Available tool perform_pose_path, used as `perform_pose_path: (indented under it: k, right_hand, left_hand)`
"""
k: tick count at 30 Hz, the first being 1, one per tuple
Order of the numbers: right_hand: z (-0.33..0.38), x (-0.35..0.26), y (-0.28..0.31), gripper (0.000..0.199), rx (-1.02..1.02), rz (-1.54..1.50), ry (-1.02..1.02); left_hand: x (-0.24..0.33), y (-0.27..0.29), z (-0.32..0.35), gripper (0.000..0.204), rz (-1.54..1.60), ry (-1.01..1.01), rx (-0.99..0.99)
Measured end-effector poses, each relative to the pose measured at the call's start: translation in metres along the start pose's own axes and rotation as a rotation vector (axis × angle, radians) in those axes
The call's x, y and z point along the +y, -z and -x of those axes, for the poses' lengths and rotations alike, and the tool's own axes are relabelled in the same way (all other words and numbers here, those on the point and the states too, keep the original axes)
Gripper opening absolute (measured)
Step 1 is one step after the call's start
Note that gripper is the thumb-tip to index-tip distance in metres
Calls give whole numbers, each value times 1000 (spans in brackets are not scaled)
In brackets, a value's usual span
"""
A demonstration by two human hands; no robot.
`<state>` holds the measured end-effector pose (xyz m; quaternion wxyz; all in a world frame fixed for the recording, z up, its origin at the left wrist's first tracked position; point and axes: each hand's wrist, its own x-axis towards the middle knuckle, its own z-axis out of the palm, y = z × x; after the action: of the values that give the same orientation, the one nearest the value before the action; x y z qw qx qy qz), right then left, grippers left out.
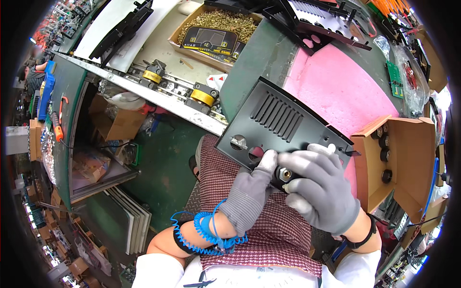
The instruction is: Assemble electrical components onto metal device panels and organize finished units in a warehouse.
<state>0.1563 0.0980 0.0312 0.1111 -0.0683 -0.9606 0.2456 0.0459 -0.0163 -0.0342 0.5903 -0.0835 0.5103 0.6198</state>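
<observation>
the black panel (314, 128) is lying over the lap (218, 175) and pink foam (336, 86). the right hand (319, 180) is curling its fingers closed around a dark fitting (285, 174); the left hand (253, 189) is touching the panel's near edge, finger closure unclear. bracing the panel should help keep the fitting square.

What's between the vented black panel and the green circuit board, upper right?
Head view: pink foam sheet nearest the vented black panel, then a strip of green tabletop before the green circuit board.

Left fingers (267, 162) partly hidden, white shirt (257, 278) cut off below, white bits (49, 168) indistinct
</observation>
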Motion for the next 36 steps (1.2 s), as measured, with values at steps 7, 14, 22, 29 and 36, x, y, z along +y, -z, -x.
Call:
perform_pose_path:
  k: [7,14,22,29,36]
  right_hand:
    - [3,0,2,24,138,-29,-109]
    - [6,4,-27,28,107,-112,-117]
    - [-1,-24,-35,48,246,291,-315]
    - [34,-24,18,51,349,160,-462]
    - [55,-26,63,22,543,259,-425]
  left_hand:
    - [0,-2,2,31,-213,-164,4]
    - [11,10,10,33,-662,-96,-89]
    - [3,7,2,38,108,69,-21]
    - [60,16,28,38,-216,206,-131]
    - [193,57,46,37,-45,-373,-236]
